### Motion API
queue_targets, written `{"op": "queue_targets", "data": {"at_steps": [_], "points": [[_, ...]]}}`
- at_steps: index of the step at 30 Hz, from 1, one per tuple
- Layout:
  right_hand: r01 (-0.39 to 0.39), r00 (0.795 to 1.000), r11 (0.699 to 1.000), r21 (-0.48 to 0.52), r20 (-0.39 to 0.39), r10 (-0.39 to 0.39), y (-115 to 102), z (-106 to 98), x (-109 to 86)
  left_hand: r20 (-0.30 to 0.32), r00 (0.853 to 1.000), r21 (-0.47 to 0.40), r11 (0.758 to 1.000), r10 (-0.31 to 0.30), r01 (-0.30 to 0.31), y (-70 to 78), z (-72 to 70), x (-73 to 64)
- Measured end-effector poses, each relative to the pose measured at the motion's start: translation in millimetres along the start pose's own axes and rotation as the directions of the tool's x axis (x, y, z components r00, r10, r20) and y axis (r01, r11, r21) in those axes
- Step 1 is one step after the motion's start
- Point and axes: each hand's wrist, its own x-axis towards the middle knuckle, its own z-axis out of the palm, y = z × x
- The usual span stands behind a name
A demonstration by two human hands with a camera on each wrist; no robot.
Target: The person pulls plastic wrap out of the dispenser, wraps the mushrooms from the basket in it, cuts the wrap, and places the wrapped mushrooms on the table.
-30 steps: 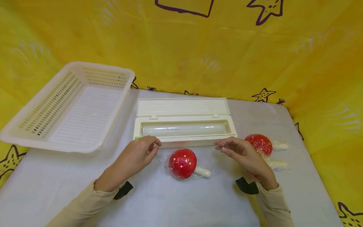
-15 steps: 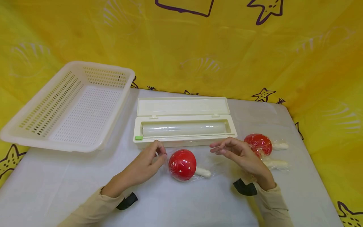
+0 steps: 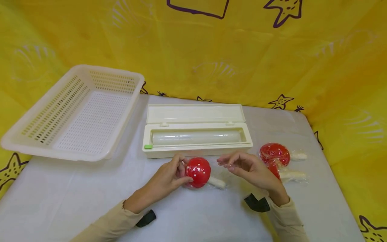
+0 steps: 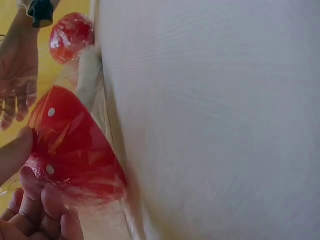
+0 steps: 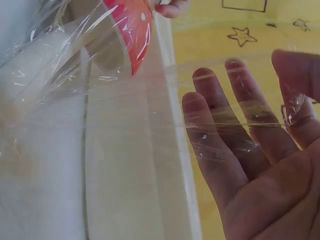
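Observation:
A toy mushroom (image 3: 198, 171), with a white-dotted red cap and white stem, lies on its side in loose cling film (image 5: 150, 95). My left hand (image 3: 170, 174) holds its cap between thumb and fingers; the left wrist view shows the thumb on the film-covered red side (image 4: 75, 145) and the fingers below. Off the stem's far side is my right hand (image 3: 249, 166). Its thumb and index finger pinch the stretched film, which crosses the other, spread fingers in the right wrist view. Two more film-wrapped mushrooms (image 3: 274, 154) lie just right of that hand.
Behind the hands stands an open cream dispenser box (image 3: 196, 151) with a film roll (image 3: 195, 137) and a green slider (image 3: 148, 146). A white perforated basket (image 3: 99, 156) stands at left. Yellow patterned cloth (image 3: 193, 50) hangs behind the white-covered table (image 3: 211, 215).
My left hand has come right and down from the box's front edge and now holds the mushroom's cap. The right hand has drifted left toward it. The cap has shifted slightly.

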Motion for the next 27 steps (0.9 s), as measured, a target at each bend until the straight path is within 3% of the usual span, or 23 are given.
{"op": "queue_targets", "data": {"at_steps": [7,10,12,14,16,18,19,20,22,23,25,27], "points": [[0.001,1.0,0.965,-0.262,0.021,0.005,-15.4,15.7,0.7,-0.002,0.999,-0.05,0.998,-0.036,0.036,-0.6,3.1,-1.1],[0.011,0.998,0.953,-0.304,0.059,0.007,-18.8,24.5,2.5,0.019,0.999,-0.043,0.998,-0.046,0.046,-0.6,2.5,-0.3],[0.003,0.989,0.958,-0.286,0.143,0.04,-18.3,30.2,4.6,0.043,0.998,-0.036,0.998,-0.048,0.05,-0.6,1.0,0.3],[-0.04,0.96,0.958,-0.285,0.254,0.116,-15.9,36.0,6.8,0.076,0.996,-0.028,0.998,-0.05,0.053,-0.9,-0.6,0.7],[-0.083,0.915,0.947,-0.309,0.354,0.195,-12.5,41.4,9.1,0.108,0.993,-0.023,0.998,-0.048,0.051,-1.5,-2.0,0.9],[-0.141,0.884,0.938,-0.318,0.386,0.264,-9.9,44.6,10.9,0.133,0.99,-0.027,0.998,-0.045,0.049,-2.2,-2.6,0.8],[-0.162,0.888,0.937,-0.31,0.369,0.276,-8.8,44.9,11.4,0.142,0.989,-0.033,0.998,-0.042,0.047,-2.4,-2.7,0.7],[-0.176,0.905,0.938,-0.298,0.325,0.273,-8.1,44.3,11.6,0.145,0.989,-0.038,0.998,-0.035,0.041,-2.5,-2.8,0.6],[-0.191,0.953,0.935,-0.297,0.173,0.25,-6.4,41.1,12.1,0.144,0.989,-0.043,0.999,-0.023,0.03,-2.6,-2.7,0.3],[-0.205,0.967,0.931,-0.302,0.087,0.241,-5.3,39.3,12.4,0.141,0.99,-0.038,0.999,-0.02,0.026,-2.4,-2.7,0.1],[-0.242,0.97,0.904,-0.353,-0.052,0.239,-1.0,37.2,13.1,0.129,0.991,-0.008,1.0,-0.019,0.02,-1.5,-3.1,-0.1],[-0.285,0.958,0.85,-0.444,-0.106,0.266,6.9,39.0,14.8,0.108,0.994,0.054,0.998,-0.023,0.017,-0.2,-3.8,-0.6]]}}
